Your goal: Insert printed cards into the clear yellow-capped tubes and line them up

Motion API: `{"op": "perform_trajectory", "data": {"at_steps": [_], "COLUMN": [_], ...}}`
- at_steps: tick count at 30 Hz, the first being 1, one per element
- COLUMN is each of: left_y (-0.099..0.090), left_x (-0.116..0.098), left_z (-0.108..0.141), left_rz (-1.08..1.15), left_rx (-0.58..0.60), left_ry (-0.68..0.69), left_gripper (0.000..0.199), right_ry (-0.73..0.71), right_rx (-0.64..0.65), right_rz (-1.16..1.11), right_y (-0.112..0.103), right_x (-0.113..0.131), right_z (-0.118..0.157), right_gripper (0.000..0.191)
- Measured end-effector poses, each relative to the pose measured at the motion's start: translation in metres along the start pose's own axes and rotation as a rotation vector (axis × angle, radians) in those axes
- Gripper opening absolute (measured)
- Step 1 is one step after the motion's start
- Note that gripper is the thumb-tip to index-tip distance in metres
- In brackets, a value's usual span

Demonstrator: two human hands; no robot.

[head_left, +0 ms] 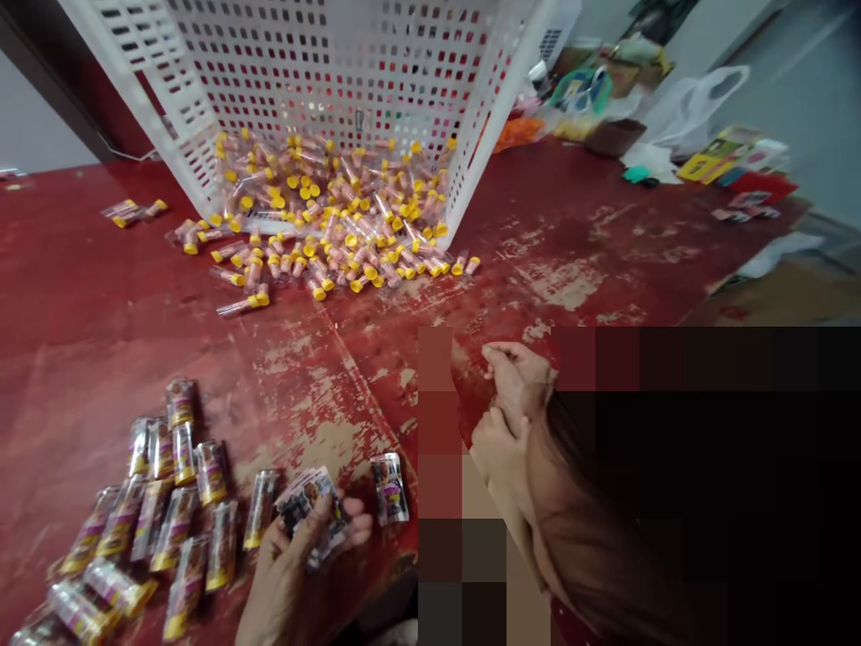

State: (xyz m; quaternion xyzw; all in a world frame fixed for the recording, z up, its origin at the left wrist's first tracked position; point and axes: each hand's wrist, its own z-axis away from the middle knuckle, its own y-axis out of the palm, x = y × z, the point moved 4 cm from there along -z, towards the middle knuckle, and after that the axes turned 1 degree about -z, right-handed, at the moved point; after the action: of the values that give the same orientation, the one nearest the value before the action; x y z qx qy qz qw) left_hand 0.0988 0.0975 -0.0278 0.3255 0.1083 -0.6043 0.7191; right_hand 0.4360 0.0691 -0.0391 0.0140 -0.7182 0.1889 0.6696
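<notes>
My left hand [296,561] comes in at the bottom centre, its fingers closed on a small stack of printed cards [306,502]. Just right of it lies a single printed packet [388,489]. To its left, several clear tubes with printed wrappers and yellow ends [173,529] lie side by side on the worn red tabletop [121,341]. Farther off, a heap of clear tubes with yellow caps [316,215] spills from a tipped white perforated plastic crate [323,72]. My right hand is out of view.
A co-worker's clasped hands [511,395] rest at the table's near edge, right of centre, with long dark hair [592,529] beside them. A few loose tubes [133,212] lie left of the crate. Plastic bags and assorted packaging [686,112] crowd the back right.
</notes>
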Motion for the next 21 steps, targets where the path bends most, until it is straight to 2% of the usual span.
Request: {"op": "perform_trajectory", "data": {"at_steps": [10,15,21], "left_y": [0.005,0.008,0.019], "left_x": [0.005,0.006,0.006], "left_z": [0.0,0.003,0.009], "left_rz": [-0.038,-0.041,-0.088], "left_rx": [-0.019,-0.071,-0.035], "left_ry": [-0.032,-0.015,0.027], "left_gripper": [0.034,0.038,0.036], "right_ry": [0.023,-0.002,-0.012], "right_rx": [0.041,0.063,0.095], "right_rz": [-0.015,-0.073,-0.119], "right_y": [-0.011,-0.012,-0.013], "right_x": [-0.011,-0.01,-0.012], "right_z": [0.003,0.005,0.005], "right_gripper": [0.023,0.023,0.023]}}
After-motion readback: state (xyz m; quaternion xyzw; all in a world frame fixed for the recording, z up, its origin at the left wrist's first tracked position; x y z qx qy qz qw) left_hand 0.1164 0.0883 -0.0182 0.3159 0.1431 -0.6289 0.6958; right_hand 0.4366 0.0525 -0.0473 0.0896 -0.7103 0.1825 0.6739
